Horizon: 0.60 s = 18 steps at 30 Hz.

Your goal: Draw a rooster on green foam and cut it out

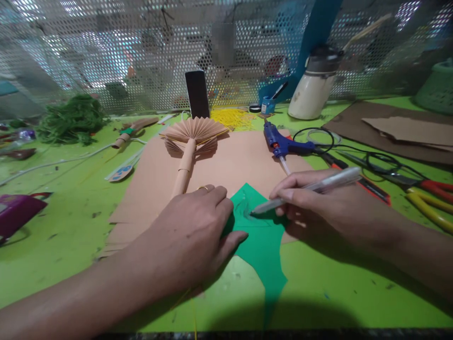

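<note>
My right hand (311, 200) grips a grey-white pen (329, 182), its tip touching a piece of green paper (264, 250). Dark curved lines and a straight line are drawn on the paper near its pointed top. My left hand (201, 222) lies over the paper's left side, thumb spread, its other fingertips partly hidden. Just beyond it is a pleated brown paper fan shape (194, 132) with a rolled paper stem (186, 167). Beneath them are stacked brown paper sheets (138, 193).
A blue glue gun (278, 139) lies beyond my right hand, with scissors (424, 182) and yellow-handled pliers (430, 205) to the right. A phone (198, 94) stands at the back near a white jug (314, 89). Green strands (71, 120) are heaped at left, beyond a purple object (21, 212).
</note>
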Each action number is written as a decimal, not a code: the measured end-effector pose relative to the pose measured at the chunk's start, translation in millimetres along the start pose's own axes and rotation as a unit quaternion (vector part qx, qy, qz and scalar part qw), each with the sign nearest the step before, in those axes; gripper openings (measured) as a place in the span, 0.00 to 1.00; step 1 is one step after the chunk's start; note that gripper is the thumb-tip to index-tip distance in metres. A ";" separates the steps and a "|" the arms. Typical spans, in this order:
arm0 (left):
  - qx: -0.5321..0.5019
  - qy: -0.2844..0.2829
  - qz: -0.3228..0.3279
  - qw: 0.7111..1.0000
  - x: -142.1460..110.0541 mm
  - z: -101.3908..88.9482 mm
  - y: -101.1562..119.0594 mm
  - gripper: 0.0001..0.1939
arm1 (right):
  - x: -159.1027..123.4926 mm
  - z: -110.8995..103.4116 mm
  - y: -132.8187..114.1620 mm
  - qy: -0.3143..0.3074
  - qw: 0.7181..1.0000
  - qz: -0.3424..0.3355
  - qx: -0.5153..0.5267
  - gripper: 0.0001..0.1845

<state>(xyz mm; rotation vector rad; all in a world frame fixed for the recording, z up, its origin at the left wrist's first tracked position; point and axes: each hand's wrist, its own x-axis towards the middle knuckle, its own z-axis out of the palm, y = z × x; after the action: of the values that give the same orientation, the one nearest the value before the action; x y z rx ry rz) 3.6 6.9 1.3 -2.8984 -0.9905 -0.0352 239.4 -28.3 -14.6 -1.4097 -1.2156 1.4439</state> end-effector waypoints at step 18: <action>0.000 0.000 0.000 1.000 0.3 -0.6 0.2 0.14 | -0.4 0.1 3.6 -0.053 0.998 -0.013 -0.042 0.13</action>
<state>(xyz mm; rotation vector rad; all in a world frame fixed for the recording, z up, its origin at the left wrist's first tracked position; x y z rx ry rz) 4.0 6.9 1.9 -2.8975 -0.9902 -0.0357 239.7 -29.6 -18.0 -1.3824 -1.3716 1.4798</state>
